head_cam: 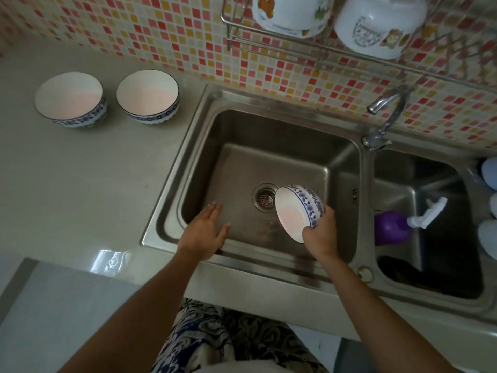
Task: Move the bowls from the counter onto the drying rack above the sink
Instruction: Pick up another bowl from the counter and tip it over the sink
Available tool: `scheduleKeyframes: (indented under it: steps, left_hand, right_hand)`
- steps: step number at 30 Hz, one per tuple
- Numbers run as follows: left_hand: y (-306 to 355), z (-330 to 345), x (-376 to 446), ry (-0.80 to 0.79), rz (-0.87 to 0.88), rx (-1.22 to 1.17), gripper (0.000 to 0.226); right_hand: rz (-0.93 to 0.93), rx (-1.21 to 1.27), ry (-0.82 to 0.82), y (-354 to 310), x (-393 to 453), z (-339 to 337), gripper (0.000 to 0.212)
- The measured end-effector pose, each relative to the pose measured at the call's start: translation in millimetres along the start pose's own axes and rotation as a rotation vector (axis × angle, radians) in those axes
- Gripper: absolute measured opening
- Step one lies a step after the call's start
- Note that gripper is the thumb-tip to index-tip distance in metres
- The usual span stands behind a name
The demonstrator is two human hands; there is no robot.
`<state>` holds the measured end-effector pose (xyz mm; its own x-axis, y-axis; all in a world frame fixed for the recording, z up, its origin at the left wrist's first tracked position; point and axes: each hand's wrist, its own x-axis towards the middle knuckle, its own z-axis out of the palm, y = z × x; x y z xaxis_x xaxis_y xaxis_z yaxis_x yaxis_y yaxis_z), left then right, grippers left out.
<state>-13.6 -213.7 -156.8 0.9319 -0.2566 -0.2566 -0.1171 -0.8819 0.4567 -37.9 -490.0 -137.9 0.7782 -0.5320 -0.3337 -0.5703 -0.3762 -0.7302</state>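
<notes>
My right hand [320, 234] grips a blue-patterned white bowl [295, 211] by its base, tipped on its side over the left sink basin [242, 130], its inside facing left. My left hand [205, 230] hovers flat and open over the basin's front left corner, holding nothing. Two more blue-and-white bowls stand upright on the counter [67, 184] to the left: one [70, 99] far left, another [148, 96] closer to the sink. The wire drying rack [282, 47] hangs on the wall above the sink, with two white bowls [290, 14] [379, 25] upturned on it.
A chrome tap [387, 103] rises behind the divider between the basins. The right basin holds a purple spray bottle [395, 227] and something dark. Pale round objects [489, 173] sit at the right edge. The wall is mosaic tile.
</notes>
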Motion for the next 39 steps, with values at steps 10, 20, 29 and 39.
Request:
scheduleKeyframes:
  steps: [10, 20, 29, 39]
  left_hand:
    - [-2, 2, 1, 0.005, -0.004, -0.010, 0.065]
    - [0, 0, -1, -0.003, -0.011, -0.018, 0.064]
    - [1, -3, -2, -0.073, -0.032, -0.015, 0.065]
    - [45, -66, 31, 0.088, 0.115, -0.100, 0.065]
  right_hand:
    - [-0.352, -0.459, -0.005, 0, -10, 4, 0.087]
    - [-0.438, -0.632, 0.054, -3, -21, 7, 0.075]
    - [-0.136, -0.365, 0.058, -16, -28, 10, 0.082]
    - [0.021, 0.072, 0.114, -91, -30, -8, 0.057]
